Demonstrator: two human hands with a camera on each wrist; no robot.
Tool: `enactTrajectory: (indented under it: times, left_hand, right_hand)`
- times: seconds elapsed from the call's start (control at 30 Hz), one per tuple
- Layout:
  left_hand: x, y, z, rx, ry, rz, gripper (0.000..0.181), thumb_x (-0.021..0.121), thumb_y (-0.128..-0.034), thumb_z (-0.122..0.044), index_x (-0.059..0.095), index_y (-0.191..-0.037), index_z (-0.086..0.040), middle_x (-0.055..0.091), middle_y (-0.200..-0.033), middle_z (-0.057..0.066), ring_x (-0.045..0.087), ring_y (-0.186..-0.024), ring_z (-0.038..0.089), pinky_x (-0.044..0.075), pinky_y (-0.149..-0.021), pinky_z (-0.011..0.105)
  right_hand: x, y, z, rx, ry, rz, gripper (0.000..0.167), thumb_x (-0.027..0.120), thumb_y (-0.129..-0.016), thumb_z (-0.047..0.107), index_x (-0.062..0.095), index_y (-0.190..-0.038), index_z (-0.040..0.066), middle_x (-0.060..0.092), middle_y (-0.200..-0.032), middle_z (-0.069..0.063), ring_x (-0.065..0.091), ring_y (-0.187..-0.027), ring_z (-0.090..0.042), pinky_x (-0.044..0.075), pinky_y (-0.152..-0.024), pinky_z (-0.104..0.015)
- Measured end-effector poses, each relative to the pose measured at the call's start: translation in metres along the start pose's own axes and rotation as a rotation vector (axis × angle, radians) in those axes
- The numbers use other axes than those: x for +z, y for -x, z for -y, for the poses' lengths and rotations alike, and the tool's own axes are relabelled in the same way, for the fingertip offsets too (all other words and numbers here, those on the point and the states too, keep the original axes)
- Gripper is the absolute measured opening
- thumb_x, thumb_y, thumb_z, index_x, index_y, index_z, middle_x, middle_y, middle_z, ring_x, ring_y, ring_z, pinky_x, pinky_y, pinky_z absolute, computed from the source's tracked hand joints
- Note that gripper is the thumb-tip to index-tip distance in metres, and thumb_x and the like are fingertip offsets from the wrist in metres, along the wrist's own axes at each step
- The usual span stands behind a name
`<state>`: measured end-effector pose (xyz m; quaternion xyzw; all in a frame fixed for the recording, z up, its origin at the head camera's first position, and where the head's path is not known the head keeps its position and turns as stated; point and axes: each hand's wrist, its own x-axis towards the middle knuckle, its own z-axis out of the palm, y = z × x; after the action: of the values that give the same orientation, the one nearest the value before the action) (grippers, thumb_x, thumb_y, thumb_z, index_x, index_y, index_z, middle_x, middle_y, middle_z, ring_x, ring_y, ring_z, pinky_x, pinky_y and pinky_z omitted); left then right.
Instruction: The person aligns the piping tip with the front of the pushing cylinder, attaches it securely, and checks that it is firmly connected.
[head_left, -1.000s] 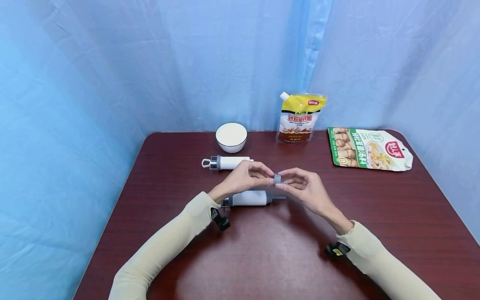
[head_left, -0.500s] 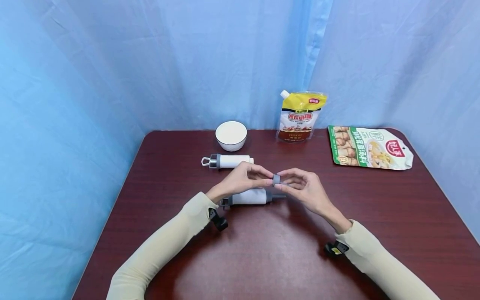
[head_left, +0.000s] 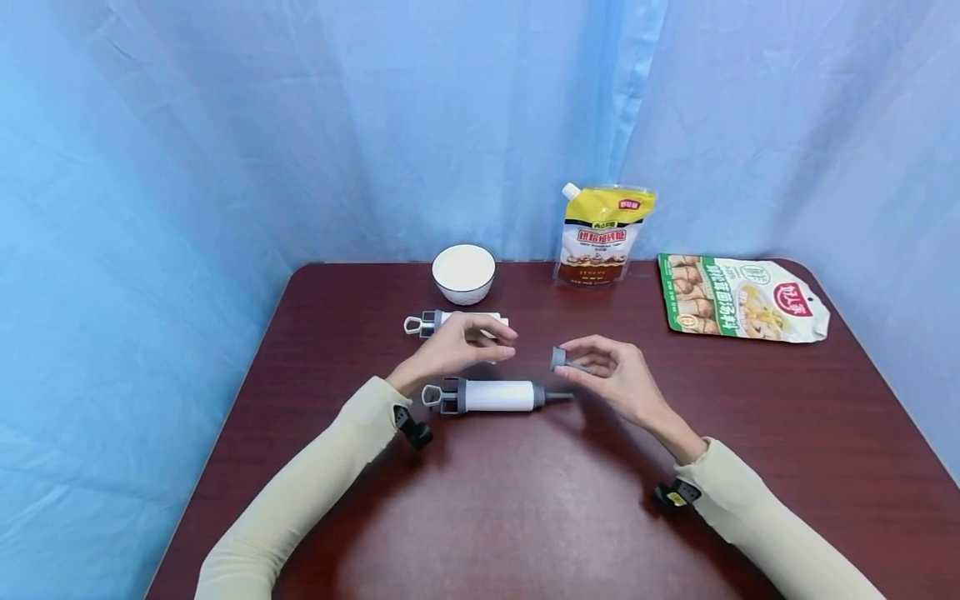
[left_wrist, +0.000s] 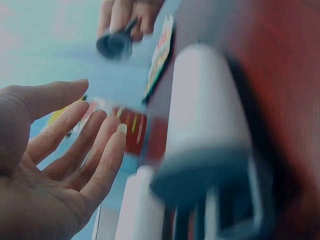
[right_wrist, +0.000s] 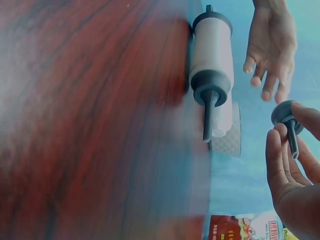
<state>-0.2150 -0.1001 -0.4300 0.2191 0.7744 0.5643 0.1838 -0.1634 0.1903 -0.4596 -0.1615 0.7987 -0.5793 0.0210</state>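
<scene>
In the head view my right hand (head_left: 618, 382) pinches a grey nozzle cap (head_left: 558, 358) between thumb and fingertips, above the table. Its wide round end faces left, and the right wrist view shows its thin spout (right_wrist: 293, 140). To the left, my left hand (head_left: 456, 343) hovers with its fingers loosely spread and nothing in them. Below the hands lies a white icing syringe (head_left: 500, 396) with a grey collar, looped handle and a grey nozzle pointing right. A second white syringe (head_left: 430, 323), partly hidden behind my left hand, lies farther back without a grey nozzle on its end.
A white bowl (head_left: 462, 283) stands at the back of the table. Right of it a yellow and brown spouted pouch (head_left: 596, 242) stands upright. A green and white food packet (head_left: 742, 298) lies flat at the back right. Blue curtains (head_left: 480, 125) hang behind the table.
Both hands held the nozzle cap between them earlier. My left hand has let go and moved left, and the right hand alone keeps the cap almost in place.
</scene>
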Motion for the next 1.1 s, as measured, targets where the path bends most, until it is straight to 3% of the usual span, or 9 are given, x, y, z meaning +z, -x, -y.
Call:
enactTrajectory:
  times: [0.07,0.13,0.33,0.53,0.73,0.9,1.1]
  left_hand:
    - [-0.010,0.002,0.003,0.003,-0.061,-0.051,0.031,0.082,-0.0904,-0.012,0.076,-0.119,-0.002,0.074,-0.122,0.020,0.074,-0.103,0.034,0.061,-0.086,0.032]
    - [-0.021,0.004,0.007,-0.007,-0.122,-0.107,0.033,0.084,-0.0884,-0.016,0.076,-0.119,-0.005,0.075,-0.120,0.018,0.072,-0.104,0.031,0.058,-0.086,0.031]
    - [-0.048,0.008,0.022,-0.042,-0.241,-0.244,0.040,0.087,-0.0856,-0.024,0.076,-0.123,-0.015,0.071,-0.127,0.012,0.063,-0.120,0.031,0.051,-0.104,0.050]
    - [-0.064,0.010,0.035,-0.053,-0.359,-0.320,0.049,0.089,-0.0830,-0.022,0.073,-0.128,-0.012,0.068,-0.132,0.013,0.058,-0.128,0.034,0.043,-0.114,0.053]
    - [-0.071,0.007,0.041,-0.110,-0.455,-0.291,0.060,0.091,-0.0813,-0.024,0.068,-0.136,-0.013,0.061,-0.140,0.011,0.047,-0.139,0.034,0.027,-0.123,0.058]
    - [-0.072,0.002,0.048,-0.140,-0.488,-0.263,0.064,0.092,-0.0797,-0.022,0.066,-0.137,-0.012,0.059,-0.142,0.013,0.047,-0.140,0.035,0.038,-0.119,0.055]
    - [-0.073,0.000,0.056,-0.146,-0.545,-0.238,0.060,0.090,-0.0809,-0.021,0.066,-0.135,-0.010,0.057,-0.135,0.017,0.050,-0.130,0.037,0.040,-0.115,0.054]
  right_hand:
    - [-0.001,0.000,-0.002,0.012,0.017,0.002,0.032,0.083,-0.091,0.020,0.073,-0.121,0.010,0.075,-0.115,-0.014,0.076,-0.096,-0.009,0.061,-0.085,-0.021]
    - [-0.003,-0.001,-0.004,0.016,0.034,0.003,0.033,0.083,-0.091,0.021,0.073,-0.121,0.012,0.076,-0.115,-0.012,0.075,-0.096,-0.009,0.061,-0.086,-0.020]
    - [-0.006,-0.003,-0.010,0.033,0.066,0.008,0.032,0.083,-0.091,0.025,0.074,-0.120,0.014,0.077,-0.113,-0.010,0.075,-0.096,-0.008,0.060,-0.086,-0.018]
    - [-0.007,-0.005,-0.013,0.034,0.078,0.002,0.032,0.083,-0.091,0.026,0.074,-0.120,0.015,0.076,-0.115,-0.009,0.075,-0.097,-0.008,0.059,-0.087,-0.018]
    - [-0.009,-0.005,-0.014,0.032,0.090,-0.003,0.032,0.083,-0.091,0.025,0.074,-0.120,0.015,0.076,-0.115,-0.009,0.074,-0.096,-0.008,0.059,-0.086,-0.017]
    - [-0.009,-0.004,-0.016,0.039,0.095,0.001,0.032,0.082,-0.092,0.027,0.073,-0.120,0.015,0.076,-0.115,-0.009,0.074,-0.096,-0.008,0.059,-0.085,-0.017]
    - [-0.009,-0.003,-0.017,0.042,0.093,0.003,0.032,0.082,-0.092,0.027,0.073,-0.120,0.015,0.076,-0.114,-0.009,0.074,-0.096,-0.009,0.060,-0.085,-0.018]
